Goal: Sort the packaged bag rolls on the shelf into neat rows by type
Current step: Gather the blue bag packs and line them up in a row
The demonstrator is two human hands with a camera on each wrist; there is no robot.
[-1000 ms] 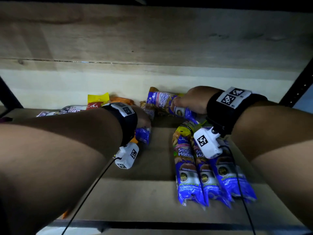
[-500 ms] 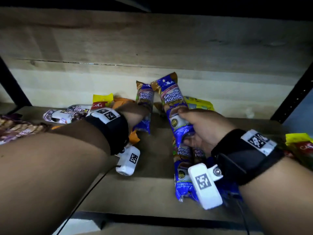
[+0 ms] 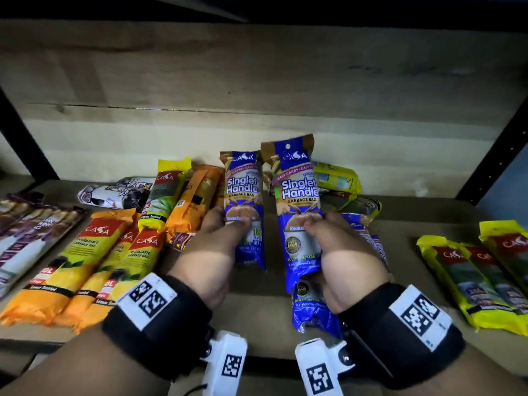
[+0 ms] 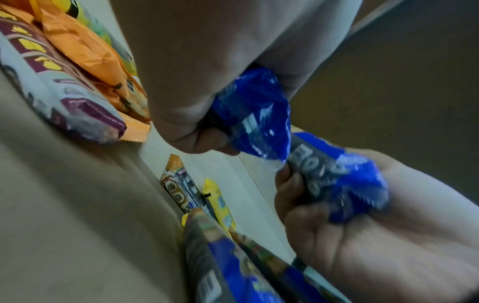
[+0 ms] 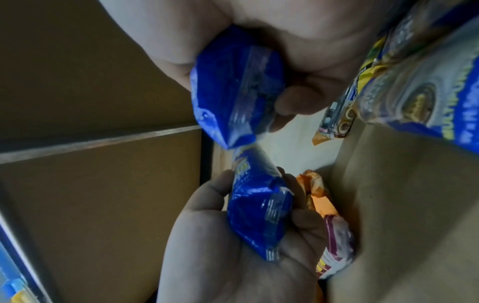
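My left hand point(image 3: 228, 228) grips one blue "Singlet Handle" garbage bag pack point(image 3: 244, 192) around its middle and holds it upright above the shelf. Right beside it my right hand point(image 3: 321, 228) grips a second identical blue pack point(image 3: 300, 192), also upright. In the left wrist view my fingers curl round the blue pack's lower end point(image 4: 254, 114). In the right wrist view the other blue pack point(image 5: 233, 86) sits in my right fist. More blue packs point(image 3: 313, 307) lie flat on the shelf board point(image 3: 257, 318) under my right hand.
A row of orange packs point(image 3: 94, 252) lies at the left, with purple-and-white packs point(image 3: 25, 227) beyond it. Yellow packs point(image 3: 485, 278) lie in a row at the right. A mixed pile with a white pack point(image 3: 114, 192) and a yellow pack point(image 3: 338, 178) sits against the back wall.
Both hands have lifted a blue pack each from the back pile and drawn them forward. The packs now stand upright side by side. The view has widened to show the side rows.
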